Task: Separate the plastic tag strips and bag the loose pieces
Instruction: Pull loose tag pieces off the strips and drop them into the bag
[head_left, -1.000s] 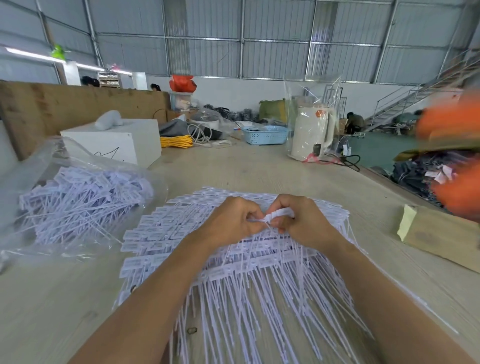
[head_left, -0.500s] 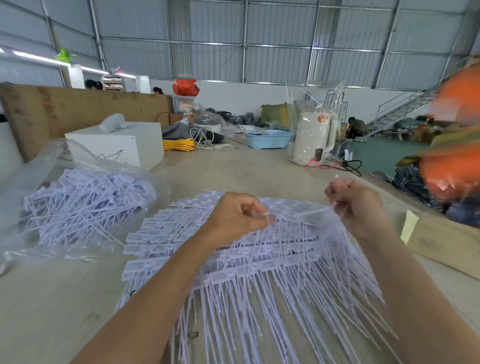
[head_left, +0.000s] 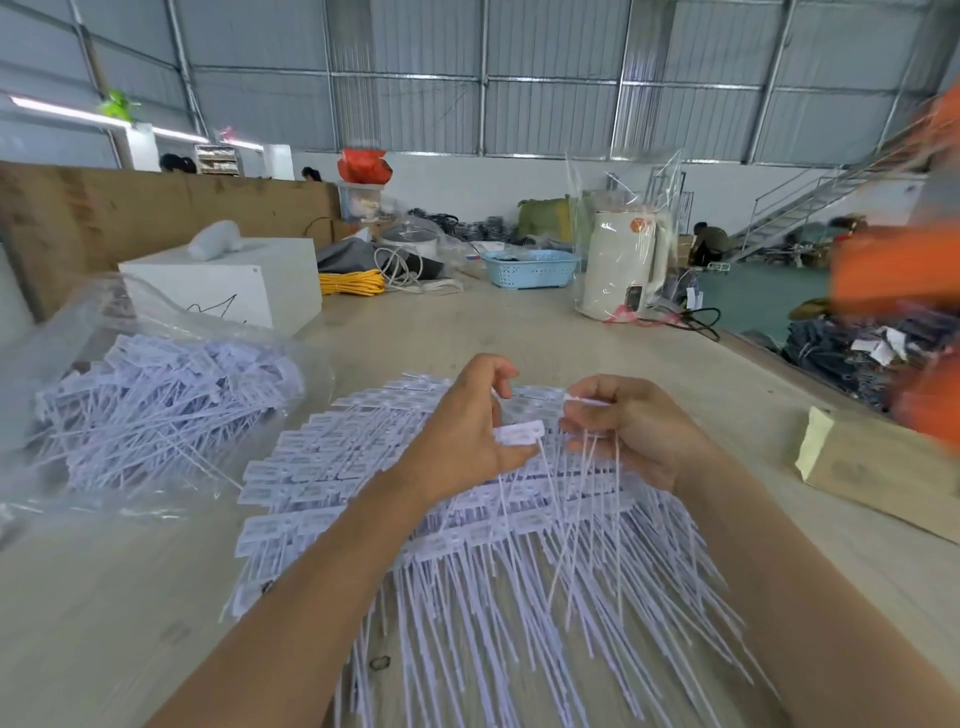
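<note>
**White tag strips pulled apart above the pile**

The tag strips (head_left: 415, 514) are thin white plastic: flat rectangular label heads joined side by side in rows, each with a long, stiff, needle-like tail. They lie fanned in overlapping layers on the pale wooden tabletop (head_left: 519, 332), tails pointing toward the person. The left hand (head_left: 467, 441) pinches one label head between thumb and fingers. The right hand (head_left: 628, 431) has its fingers curled round several loose tails that hang down. To the left, a crinkled clear plastic bag (head_left: 156, 395) holds a heap of separated pieces.
</note>
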